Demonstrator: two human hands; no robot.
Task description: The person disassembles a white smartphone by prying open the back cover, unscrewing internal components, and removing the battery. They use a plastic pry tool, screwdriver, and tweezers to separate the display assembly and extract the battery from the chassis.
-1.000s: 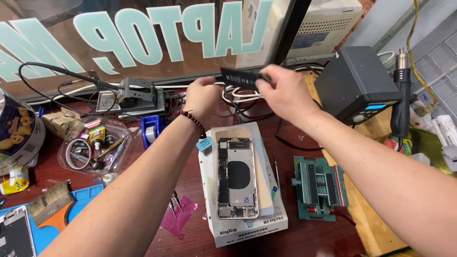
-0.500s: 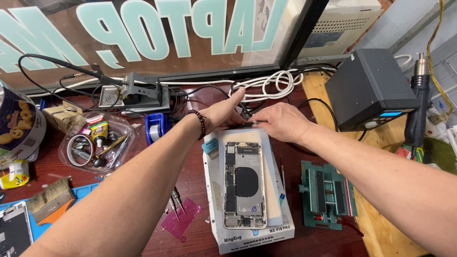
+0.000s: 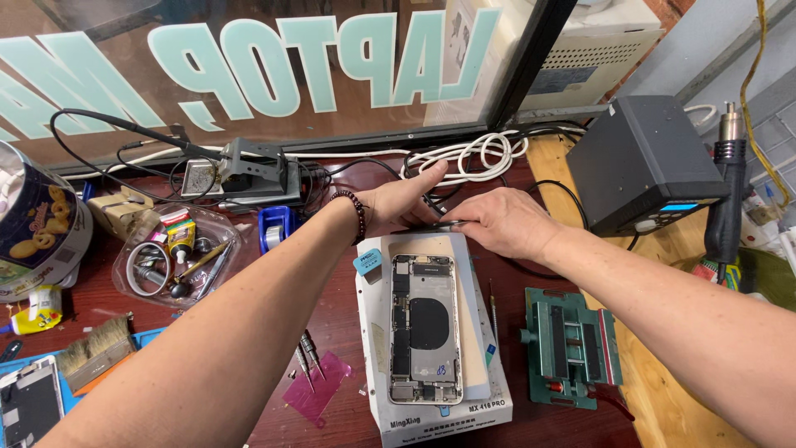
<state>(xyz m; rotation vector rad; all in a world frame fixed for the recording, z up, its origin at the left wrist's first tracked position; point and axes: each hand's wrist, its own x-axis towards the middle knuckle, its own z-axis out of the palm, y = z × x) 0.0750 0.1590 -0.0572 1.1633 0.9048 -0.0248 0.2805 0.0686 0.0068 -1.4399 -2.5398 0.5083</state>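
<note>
Phone lies opened and bare on the white box, its dark panel off and pinched flat between left hand and right hand just beyond.

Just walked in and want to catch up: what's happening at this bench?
A person is working on an opened phone lying on a white box on the red bench. Both hands meet just beyond its top end: the left hand and the right hand pinch a thin dark flat part between them. A green holding jig sits beside it.
</note>
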